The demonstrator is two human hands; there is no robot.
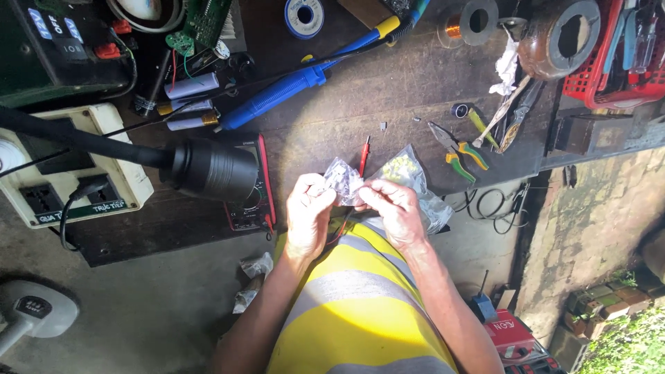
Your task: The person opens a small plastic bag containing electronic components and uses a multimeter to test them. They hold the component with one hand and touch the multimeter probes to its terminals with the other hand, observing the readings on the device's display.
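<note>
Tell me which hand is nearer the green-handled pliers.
Right. The right hand is just left of and below the green-handled pliers; the left hand is farther left, beyond it.

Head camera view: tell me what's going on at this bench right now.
A person in a yellow and grey striped shirt sits at a cluttered dark workbench. The left hand and the right hand meet over a small clear plastic bag, both pinching it. A second clear bag with yellow bits lies just behind. A multimeter sits to the left, partly under a black lamp head; a blue soldering iron and green-handled pliers lie further back.
</note>
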